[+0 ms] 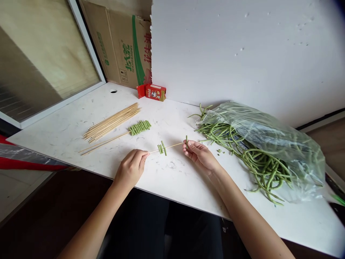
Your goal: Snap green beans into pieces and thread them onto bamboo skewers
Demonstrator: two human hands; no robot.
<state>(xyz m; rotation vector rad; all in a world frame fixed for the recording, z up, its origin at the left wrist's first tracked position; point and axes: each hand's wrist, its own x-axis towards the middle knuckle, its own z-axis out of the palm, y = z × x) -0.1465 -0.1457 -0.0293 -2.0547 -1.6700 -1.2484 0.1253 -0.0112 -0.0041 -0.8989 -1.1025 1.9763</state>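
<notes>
My left hand [131,166] pinches a thin wooden skewer [174,145] near its left end, holding it above the white table. Several short green bean pieces [162,148] are threaded crosswise on the skewer, close to that hand. Between thumb and fingers, my right hand [198,154] grips another bean piece [187,141] at the skewer's right tip. Whether the tip has pierced this piece I cannot tell. Farther back lies a skewer packed with bean pieces [139,127], with bare skewer sticks beside its handle end.
A bundle of bare skewers [111,122] rests at the left. On the right, long green beans [265,172] spill from a clear plastic bag [304,158]. A small red box [155,92] and a cardboard carton [121,50] stand behind. Bean scraps [219,151] lie near my right hand.
</notes>
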